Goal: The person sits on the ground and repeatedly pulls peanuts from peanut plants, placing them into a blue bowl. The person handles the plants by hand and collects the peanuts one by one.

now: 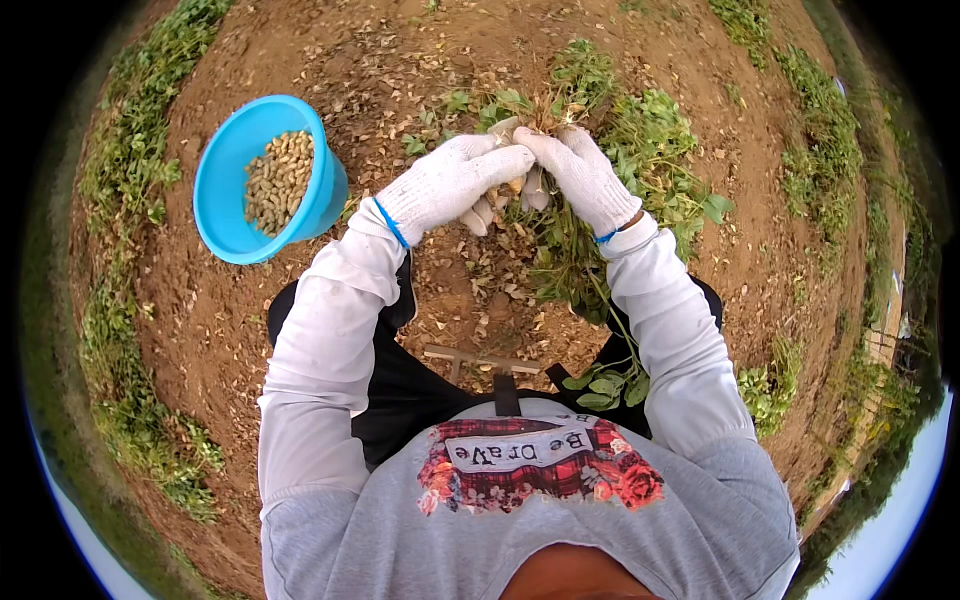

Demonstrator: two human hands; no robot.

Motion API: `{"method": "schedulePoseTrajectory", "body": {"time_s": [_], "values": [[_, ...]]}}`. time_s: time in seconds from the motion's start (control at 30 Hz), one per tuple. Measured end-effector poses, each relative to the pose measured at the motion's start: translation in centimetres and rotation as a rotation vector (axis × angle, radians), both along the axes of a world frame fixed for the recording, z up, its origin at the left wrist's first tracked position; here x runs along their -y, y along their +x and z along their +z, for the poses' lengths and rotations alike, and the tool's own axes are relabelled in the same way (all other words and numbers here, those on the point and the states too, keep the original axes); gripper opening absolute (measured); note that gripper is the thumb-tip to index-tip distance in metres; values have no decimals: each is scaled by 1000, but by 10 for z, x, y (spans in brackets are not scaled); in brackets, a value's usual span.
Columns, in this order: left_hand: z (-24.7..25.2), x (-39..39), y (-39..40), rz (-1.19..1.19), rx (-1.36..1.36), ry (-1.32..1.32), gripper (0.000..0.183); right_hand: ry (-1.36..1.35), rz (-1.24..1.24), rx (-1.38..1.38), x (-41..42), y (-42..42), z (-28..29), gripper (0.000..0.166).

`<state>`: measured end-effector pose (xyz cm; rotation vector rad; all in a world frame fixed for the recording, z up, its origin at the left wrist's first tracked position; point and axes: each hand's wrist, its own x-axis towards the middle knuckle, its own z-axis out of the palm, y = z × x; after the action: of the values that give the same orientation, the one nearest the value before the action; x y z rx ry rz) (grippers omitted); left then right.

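Note:
Both my hands wear white knitted gloves and meet over a pulled-up peanut plant (566,232). My right hand (581,172) grips its stems near the roots (551,116), which point away from me. The leafy tops hang back toward my right knee. My left hand (457,180) is curled against the right one, its thumb near the right fingertips. A few tan peanut pods (516,184) show between its thumb and fingers, partly hidden. Left of my hands, a light-blue plastic bucket (334,195) stands tilted in view, with many peanuts in their shells (279,184) inside.
More pulled peanut plants (649,135) lie on the soil just beyond and right of my right hand. Rows of green plants (124,187) run along both sides. Dry leaves litter the brown soil (360,45). A small wooden piece (480,358) lies between my legs.

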<state>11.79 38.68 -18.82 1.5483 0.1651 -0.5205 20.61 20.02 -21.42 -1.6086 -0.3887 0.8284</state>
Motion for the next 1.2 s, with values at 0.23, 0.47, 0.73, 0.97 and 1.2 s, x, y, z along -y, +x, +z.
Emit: {"method": "schedulePoseTrajectory", "body": {"time_s": [0.23, 0.47, 0.73, 0.97, 1.2], "values": [[-14, -1, 6, -44, -86, -329, 42, -43, 19, -36, 8, 3, -2, 48], [-18, 17, 3, -17, 52, 225, 42, -116, 42, -26, 6, 0, 2, 51], [-12, -8, 4, -63, 5, -472, 52, 22, -97, -112, 11, 10, -1, 46], [-13, -2, 6, 104, -62, -350, 50, 21, -27, -182, 17, 15, 1, 50], [-19, 3, 6, 56, 29, -113, 41, -21, -38, -124, 11, 11, -2, 46]]}}
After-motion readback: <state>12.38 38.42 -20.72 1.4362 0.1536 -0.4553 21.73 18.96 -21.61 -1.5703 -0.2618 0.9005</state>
